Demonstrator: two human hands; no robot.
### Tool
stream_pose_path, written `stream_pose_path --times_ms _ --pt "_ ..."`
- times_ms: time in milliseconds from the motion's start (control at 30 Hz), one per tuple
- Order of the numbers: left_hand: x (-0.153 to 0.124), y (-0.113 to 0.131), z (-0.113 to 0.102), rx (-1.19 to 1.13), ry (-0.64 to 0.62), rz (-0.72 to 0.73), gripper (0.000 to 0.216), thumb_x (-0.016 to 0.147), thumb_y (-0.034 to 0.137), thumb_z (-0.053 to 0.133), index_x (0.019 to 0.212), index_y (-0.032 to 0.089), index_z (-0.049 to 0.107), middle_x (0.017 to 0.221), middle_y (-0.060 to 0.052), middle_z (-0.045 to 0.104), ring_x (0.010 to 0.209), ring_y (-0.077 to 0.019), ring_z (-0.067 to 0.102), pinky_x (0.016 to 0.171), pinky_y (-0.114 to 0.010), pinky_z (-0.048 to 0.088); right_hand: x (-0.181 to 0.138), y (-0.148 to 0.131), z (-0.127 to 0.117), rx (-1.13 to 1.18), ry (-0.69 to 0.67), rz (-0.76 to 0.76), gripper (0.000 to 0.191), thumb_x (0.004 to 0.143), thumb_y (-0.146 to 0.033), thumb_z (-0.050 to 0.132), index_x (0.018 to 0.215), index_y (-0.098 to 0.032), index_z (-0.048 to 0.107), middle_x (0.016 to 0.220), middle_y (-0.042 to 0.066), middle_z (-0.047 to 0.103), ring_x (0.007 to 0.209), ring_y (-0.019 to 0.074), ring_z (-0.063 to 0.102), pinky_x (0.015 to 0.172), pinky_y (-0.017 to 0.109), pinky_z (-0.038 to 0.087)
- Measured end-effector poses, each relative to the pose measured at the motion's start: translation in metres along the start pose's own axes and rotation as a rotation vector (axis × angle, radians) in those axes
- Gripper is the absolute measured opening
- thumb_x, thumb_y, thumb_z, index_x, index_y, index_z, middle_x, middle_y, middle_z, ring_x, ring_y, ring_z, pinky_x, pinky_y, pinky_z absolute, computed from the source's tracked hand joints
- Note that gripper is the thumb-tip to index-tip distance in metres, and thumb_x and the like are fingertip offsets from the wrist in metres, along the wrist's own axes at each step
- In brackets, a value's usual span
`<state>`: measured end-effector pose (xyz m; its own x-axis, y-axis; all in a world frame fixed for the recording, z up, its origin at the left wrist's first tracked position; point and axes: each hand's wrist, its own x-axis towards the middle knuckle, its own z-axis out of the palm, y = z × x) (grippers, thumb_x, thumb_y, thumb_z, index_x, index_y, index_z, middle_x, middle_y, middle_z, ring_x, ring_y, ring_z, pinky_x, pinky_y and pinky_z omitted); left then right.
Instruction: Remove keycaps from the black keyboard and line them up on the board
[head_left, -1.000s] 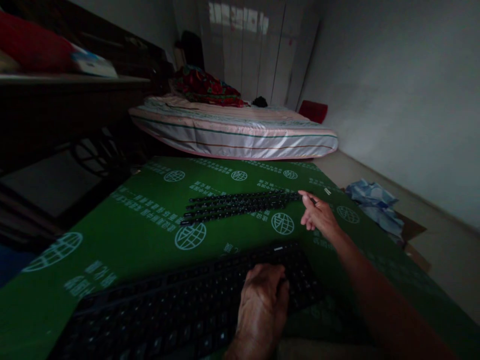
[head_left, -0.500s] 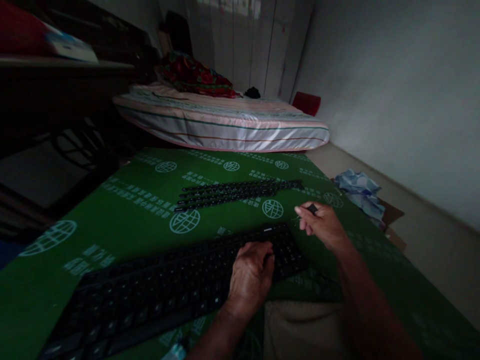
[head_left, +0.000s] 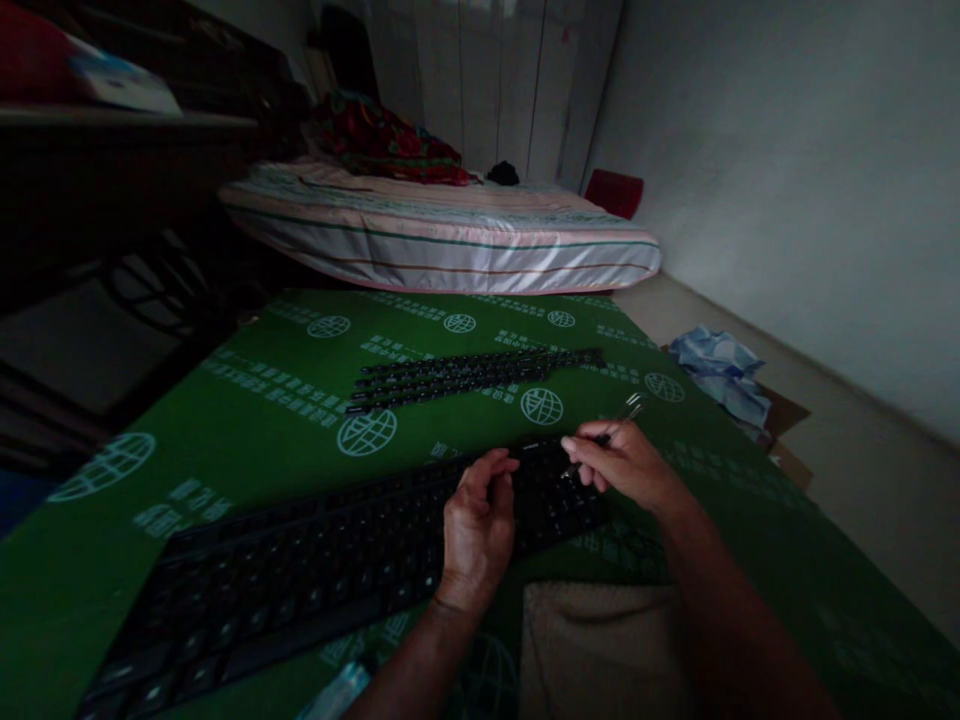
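Note:
A black full-size keyboard (head_left: 300,570) lies at a slant on the green printed covering. Over its right part, my left hand (head_left: 478,525) is closed, with thumb and fingers curled near each other; whatever they hold, if anything, is too small or hidden to make out. My right hand (head_left: 626,462) grips a keycap puller (head_left: 602,439) with a dark handle and thin metal wires. Some wires stick up behind the fingers, and another tip points down at the number-pad keys. Beyond the keyboard, loose black keycaps (head_left: 480,375) lie in several long rows.
The green surface (head_left: 247,450) ends near a bed with a striped sheet (head_left: 450,235). Crumpled pale plastic (head_left: 716,365) and cardboard (head_left: 787,420) lie on the floor at right. A tan cloth-like patch (head_left: 600,640) is at the near edge, with a pale blue item (head_left: 337,690) left of it.
My right hand has moved left and down to the number-pad side, turning the puller so wires show above it. My left hand has shifted slightly left and up, its fingers lifting.

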<state>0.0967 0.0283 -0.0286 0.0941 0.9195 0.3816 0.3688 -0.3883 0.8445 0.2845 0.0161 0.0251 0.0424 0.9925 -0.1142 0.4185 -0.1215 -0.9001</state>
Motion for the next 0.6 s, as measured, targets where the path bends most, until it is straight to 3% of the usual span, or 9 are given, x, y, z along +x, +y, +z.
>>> stream_pose_path --times_ms 200,600 --pt "0.0 -0.001 0.0 -0.017 -0.002 -0.027 0.024 0.081 0.012 0.047 0.103 0.017 0.057 0.092 -0.004 0.071 0.087 -0.0172 0.065 0.085 -0.034 0.05 0.001 -0.005 0.009 -0.121 -0.002 0.068 0.022 0.076 -0.034 0.054 0.061 -0.018 0.053 0.043 -0.006 0.051 0.036 0.006 0.042 0.037 0.016 0.03" --pt "0.0 0.001 0.0 -0.073 0.001 -0.069 0.024 0.083 0.013 0.045 0.103 0.015 0.057 0.092 -0.006 0.07 0.087 -0.017 0.064 0.086 -0.033 0.048 0.001 -0.005 0.021 -0.221 -0.028 -0.025 0.018 0.074 -0.029 0.053 0.06 -0.018 0.054 0.048 -0.007 0.044 0.043 0.0065 0.037 0.042 0.017 0.027"
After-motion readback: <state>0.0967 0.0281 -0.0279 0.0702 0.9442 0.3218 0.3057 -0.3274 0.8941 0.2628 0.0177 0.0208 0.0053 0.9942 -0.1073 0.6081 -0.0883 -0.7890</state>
